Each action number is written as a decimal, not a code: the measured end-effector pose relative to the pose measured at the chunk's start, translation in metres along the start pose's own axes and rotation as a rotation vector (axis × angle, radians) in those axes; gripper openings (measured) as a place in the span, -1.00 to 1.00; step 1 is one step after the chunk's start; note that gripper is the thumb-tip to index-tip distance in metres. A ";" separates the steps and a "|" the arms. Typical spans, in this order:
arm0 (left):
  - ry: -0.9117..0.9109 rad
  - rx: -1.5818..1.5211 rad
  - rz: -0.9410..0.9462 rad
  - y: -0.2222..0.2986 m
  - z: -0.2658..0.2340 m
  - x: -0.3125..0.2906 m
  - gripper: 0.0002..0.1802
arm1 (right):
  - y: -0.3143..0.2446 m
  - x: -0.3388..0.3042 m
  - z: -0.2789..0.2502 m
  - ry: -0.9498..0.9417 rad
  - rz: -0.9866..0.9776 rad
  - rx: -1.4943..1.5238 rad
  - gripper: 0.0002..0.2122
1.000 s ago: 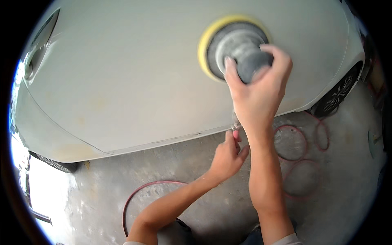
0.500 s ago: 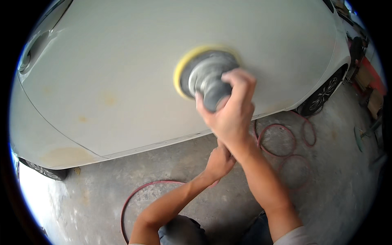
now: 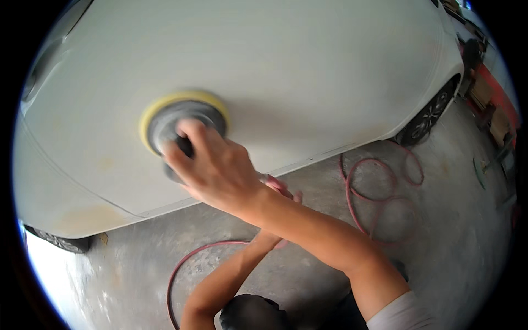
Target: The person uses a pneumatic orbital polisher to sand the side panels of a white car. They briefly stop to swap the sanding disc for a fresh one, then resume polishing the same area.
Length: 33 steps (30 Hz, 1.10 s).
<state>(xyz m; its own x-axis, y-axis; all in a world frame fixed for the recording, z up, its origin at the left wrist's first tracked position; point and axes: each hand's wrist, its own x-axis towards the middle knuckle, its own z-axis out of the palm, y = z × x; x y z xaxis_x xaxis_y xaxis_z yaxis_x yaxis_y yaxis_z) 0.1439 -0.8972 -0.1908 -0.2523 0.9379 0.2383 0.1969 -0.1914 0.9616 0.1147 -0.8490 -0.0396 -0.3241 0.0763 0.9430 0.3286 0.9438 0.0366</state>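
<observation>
My right hand is wrapped around a round grey power sander, blurred by motion. Its yellow-edged pad lies against the pale, matte car door. Beneath my right forearm, my left hand is largely hidden; a fingertip shows past the forearm. A red air hose runs along the floor to that hand, and a piece of it shows again above, leading toward the sander. My left fingers look closed around the hose, though the grip itself is covered.
Yellowish patches mark the lower panel at left. A door handle is at the far left. Wheels stand at both ends of the car's lower edge. Hose loops lie on the concrete floor. Red equipment stands at right.
My right hand has swept the sander left and slightly down across the door. My right forearm now crosses over my left hand, covering most of it.
</observation>
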 end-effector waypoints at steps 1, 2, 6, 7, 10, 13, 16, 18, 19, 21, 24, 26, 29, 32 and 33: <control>-0.042 0.064 0.063 -0.008 0.001 -0.003 -0.60 | -0.002 -0.018 0.001 -0.054 0.006 0.011 -0.63; -0.070 0.103 0.205 -0.015 0.001 -0.005 -0.59 | 0.001 -0.034 0.000 -0.054 0.006 0.015 -0.61; -0.195 0.194 0.375 -0.027 0.010 0.007 -0.54 | 0.036 -0.050 -0.034 0.005 0.234 -0.047 -0.30; -0.269 0.229 0.193 -0.024 0.012 0.011 -0.52 | 0.047 -0.039 -0.044 0.099 0.261 -0.054 -0.33; -0.101 0.106 0.244 -0.007 0.020 0.021 -0.60 | 0.069 0.010 -0.068 0.271 0.303 -0.055 -0.43; -0.143 0.151 0.188 0.007 0.016 0.020 -0.33 | 0.051 0.036 -0.053 0.193 0.270 -0.011 -0.40; 0.084 0.143 0.115 0.009 -0.005 0.020 -0.59 | 0.009 0.028 -0.017 0.096 0.077 0.102 -0.58; 0.051 0.142 -0.229 0.004 -0.015 0.021 -0.62 | -0.002 0.013 0.002 0.053 0.011 0.069 -0.64; 0.044 0.151 -0.367 0.001 -0.020 0.023 -0.60 | 0.002 0.007 0.006 0.027 0.018 0.091 -0.66; -0.061 0.571 0.430 -0.005 -0.023 0.034 -0.62 | 0.024 0.000 0.006 0.035 0.041 0.176 -0.70; -0.251 0.270 0.363 -0.013 -0.004 0.061 -0.56 | 0.092 -0.011 -0.029 0.140 0.335 0.135 -0.39; -0.272 0.347 0.072 -0.006 0.012 0.065 -0.64 | 0.140 -0.016 -0.061 0.363 0.450 0.230 -0.46; -0.280 0.387 0.065 0.017 0.019 0.064 -0.64 | 0.172 -0.022 -0.099 0.495 0.908 0.138 -0.55; -0.304 0.317 0.070 0.037 0.010 0.066 -0.66 | 0.159 -0.007 -0.091 0.399 0.649 0.269 -0.54; -0.283 0.318 0.025 0.043 0.003 0.065 -0.66 | 0.142 0.004 -0.080 0.329 0.599 0.407 -0.53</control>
<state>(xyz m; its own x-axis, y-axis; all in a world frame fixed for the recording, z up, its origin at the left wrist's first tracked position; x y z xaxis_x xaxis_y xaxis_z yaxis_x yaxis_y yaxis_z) 0.1387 -0.8438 -0.1348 0.0180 0.9850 0.1716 0.4929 -0.1581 0.8556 0.2308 -0.7405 -0.0039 0.1042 0.5688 0.8158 -0.0067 0.8207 -0.5713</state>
